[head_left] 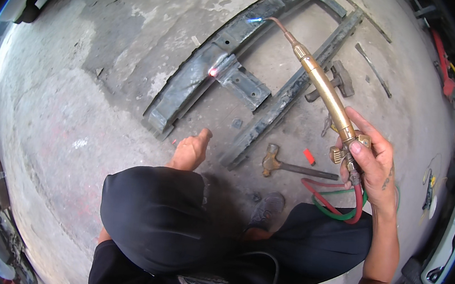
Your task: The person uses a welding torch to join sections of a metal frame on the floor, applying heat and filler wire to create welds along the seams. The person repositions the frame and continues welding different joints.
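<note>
With our right hand (371,153), fingers and thumb clamped round its valve end, we hold a brass torch (325,90) over the right side of the metal frame (192,81), its bent tip reaching in above the far half of the frame's curved beam. A blue flame (255,20) shows there; we cannot tell whether it touches the metal. A spot (213,72) glows where the frame's short bracket (247,83) meets that beam. Our left hand (191,148) is curled just beside the near end of the frame, apart from it; we cannot tell whether its fingers close on anything. A red hose (357,204) and a green hose (365,199) loop to the near right of the frame. Nearer to the frame, also on its right, lie a ball-peen hammer (301,170) and a small red piece (309,156); a heavy hammer head (342,79) rests beside the frame's straight bar (300,83).
</note>
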Motion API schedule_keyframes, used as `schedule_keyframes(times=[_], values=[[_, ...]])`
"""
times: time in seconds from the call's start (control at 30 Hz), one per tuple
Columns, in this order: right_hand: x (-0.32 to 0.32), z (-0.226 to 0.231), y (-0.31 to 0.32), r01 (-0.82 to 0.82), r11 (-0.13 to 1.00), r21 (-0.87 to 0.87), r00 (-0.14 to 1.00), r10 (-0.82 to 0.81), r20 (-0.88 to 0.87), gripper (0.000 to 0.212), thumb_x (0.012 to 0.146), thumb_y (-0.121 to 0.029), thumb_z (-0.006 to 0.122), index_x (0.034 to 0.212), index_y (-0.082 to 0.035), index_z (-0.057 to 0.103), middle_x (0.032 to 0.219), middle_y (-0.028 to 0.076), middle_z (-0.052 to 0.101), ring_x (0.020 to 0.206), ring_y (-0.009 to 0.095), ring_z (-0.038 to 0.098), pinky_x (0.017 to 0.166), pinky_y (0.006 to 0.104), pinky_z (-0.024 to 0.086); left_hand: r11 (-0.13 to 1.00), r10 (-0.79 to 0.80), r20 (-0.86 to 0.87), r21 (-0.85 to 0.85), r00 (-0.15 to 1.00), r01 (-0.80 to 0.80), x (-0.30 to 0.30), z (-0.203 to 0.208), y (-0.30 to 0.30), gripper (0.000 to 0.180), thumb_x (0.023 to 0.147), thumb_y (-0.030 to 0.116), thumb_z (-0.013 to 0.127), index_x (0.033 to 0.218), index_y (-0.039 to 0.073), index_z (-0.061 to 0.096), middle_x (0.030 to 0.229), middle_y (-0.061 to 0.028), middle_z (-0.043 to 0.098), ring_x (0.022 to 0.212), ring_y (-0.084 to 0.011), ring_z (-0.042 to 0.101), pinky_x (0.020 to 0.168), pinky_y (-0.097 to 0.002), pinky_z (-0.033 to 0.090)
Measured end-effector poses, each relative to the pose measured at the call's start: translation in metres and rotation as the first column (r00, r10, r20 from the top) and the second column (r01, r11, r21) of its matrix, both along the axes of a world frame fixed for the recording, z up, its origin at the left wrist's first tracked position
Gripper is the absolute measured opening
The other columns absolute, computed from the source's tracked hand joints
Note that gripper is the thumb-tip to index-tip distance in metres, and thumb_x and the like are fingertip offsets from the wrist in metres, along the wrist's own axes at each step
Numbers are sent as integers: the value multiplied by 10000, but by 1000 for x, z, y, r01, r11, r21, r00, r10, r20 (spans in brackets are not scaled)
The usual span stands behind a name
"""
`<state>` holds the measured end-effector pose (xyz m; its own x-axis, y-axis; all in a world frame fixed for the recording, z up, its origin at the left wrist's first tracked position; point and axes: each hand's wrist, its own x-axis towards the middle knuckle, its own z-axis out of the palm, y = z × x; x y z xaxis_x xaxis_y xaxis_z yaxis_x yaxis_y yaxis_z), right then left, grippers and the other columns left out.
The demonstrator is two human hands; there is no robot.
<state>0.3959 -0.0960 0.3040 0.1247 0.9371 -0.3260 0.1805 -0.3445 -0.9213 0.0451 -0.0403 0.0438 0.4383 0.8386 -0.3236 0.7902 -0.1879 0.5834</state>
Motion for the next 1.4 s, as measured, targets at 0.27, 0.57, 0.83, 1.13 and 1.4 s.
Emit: schedule_keyframes(times=[0.27, 0.57, 0.83, 1.13, 1.4], values=[[3, -3, -1, -13, 999, -52, 997, 9, -82, 723, 864, -99, 705, 1527, 35, 450, 984, 119, 667, 600, 139, 653, 457, 265, 521, 926, 379, 393, -152, 838, -347, -13, 43, 10, 299, 1085, 282, 533, 1275, 61, 596, 701, -154, 600, 695, -303, 629, 697, -417, 482], [-6, -7, 4, -33, 996, -81, 989, 21, -147, 916, 735, -45, 684, 1575, 60, 335, 1032, 132, 651, 604, 165, 648, 455, 289, 534, 890, 411, 554, -72, 724, -450, -53, 55, -24, 313, 1048, 244, 603, 1174, -16, 723, 663, -29, 504, 672, -146, 502, 641, -327, 401], [-2, 8, 28, -419, 908, 5, 754, 344, 559, 865, 697, 112, 568, 1539, -76, 491, 1074, 105, 642, 826, 244, 628, 747, 303, 527, 953, 252, 453, 39, 855, -301, -90, 38, -35, 210, 935, 125, 707, 1103, 15, 770, 746, -105, 606, 771, -227, 599, 718, -373, 451], [5, -63, 12, -774, 588, -234, 160, 540, 826, 912, 718, 97, 675, 1540, -244, 478, 1124, 122, 552, 708, 298, 654, 625, 413, 581, 884, 464, 126, -131, 877, -449, -89, 8, -63, 222, 962, 98, 681, 1173, 61, 737, 812, -113, 726, 748, -193, 706, 690, -355, 527], [7, -98, 28, -795, 500, -343, 46, 614, 788, 909, 778, 25, 723, 1561, -329, 425, 1127, 117, 535, 685, 314, 664, 621, 446, 588, 604, 645, 144, -698, 750, -385, -98, 19, -60, 218, 955, 80, 680, 1163, 26, 712, 812, -100, 740, 738, -167, 704, 669, -327, 525]])
